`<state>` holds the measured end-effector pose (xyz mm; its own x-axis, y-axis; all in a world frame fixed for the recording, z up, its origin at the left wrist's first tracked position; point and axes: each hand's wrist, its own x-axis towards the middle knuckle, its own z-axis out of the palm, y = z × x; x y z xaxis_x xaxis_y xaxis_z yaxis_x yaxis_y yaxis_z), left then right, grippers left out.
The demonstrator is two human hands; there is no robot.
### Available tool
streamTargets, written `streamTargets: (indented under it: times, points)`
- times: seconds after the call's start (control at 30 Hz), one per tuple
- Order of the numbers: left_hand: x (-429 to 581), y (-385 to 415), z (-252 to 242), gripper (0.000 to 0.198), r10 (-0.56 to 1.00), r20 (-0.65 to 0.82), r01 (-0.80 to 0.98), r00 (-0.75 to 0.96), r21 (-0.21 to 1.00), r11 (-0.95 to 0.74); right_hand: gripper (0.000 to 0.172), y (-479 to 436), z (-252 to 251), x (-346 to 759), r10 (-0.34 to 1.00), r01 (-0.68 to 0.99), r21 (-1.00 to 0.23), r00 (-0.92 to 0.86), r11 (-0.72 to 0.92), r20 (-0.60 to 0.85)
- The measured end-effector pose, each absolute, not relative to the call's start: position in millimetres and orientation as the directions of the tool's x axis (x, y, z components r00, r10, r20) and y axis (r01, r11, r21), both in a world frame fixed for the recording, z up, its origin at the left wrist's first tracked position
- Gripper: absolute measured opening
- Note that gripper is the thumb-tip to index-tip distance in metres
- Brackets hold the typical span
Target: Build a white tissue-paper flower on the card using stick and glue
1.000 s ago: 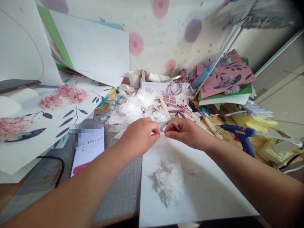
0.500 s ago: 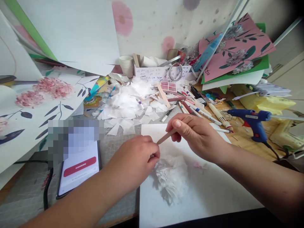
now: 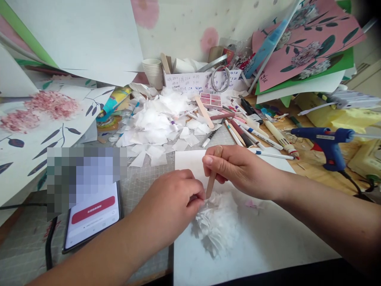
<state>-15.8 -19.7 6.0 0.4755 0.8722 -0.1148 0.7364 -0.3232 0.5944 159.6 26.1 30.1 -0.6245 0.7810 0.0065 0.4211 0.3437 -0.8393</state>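
Observation:
My right hand (image 3: 238,169) grips a wooden craft stick (image 3: 212,180) between thumb and fingers, its lower end pointing down at a ruffled cluster of white tissue paper pieces (image 3: 218,232). That cluster lies on a white sheet of paper (image 3: 268,254). Just left of the stick's lower end, my left hand (image 3: 175,202) is closed in a pinch at the cluster's upper left edge. Whatever its fingertips may hold is hidden.
Loose white tissue squares (image 3: 154,123) are heaped behind my hands, beside several markers (image 3: 253,135). A blue glue gun (image 3: 330,145) rests at the right. On the left lies a phone (image 3: 92,210) with its cable. Painted flower sheets (image 3: 53,131) stand beyond it.
My right hand has turned the craft stick from a slant to nearly upright, its lower end now down at the tissue cluster. My left hand has shifted slightly right, still pinched.

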Motion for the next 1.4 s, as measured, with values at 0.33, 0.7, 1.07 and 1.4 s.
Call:
streamTargets:
  times: [0.33, 0.7, 1.07, 1.4]
  points:
    - [-15.3, -19.2, 4.6, 0.012, 0.853, -0.113, 0.757, 0.51, 0.53, -0.382, 0.034, 28.1, 35.3, 158.7, 0.729, 0.463, -0.804, -0.682, 0.372, -0.055]
    - [-17.7, -23.0, 11.4, 0.009, 0.877, -0.161, 0.737, 0.453, 0.621, -0.267, 0.039, 61.6, 33.2, 183.5, 0.899, 0.272, -0.893, -0.36, 0.358, 0.25]
    - [-4.4, -20.5, 0.3, 0.005, 0.867, -0.004, 0.648, 0.498, 0.666, -0.369, 0.036, 47.2, 49.6, 186.0, 0.81, 0.22, -0.922, -0.569, 0.317, 0.143]
    - [-5.7, -16.3, 3.5, 0.011, 0.905, -0.029, 0.701, 0.423, 0.644, -0.308, 0.046, 94.6, 40.9, 189.1, 0.862, 0.684, -0.527, -0.436, 0.504, 0.259]
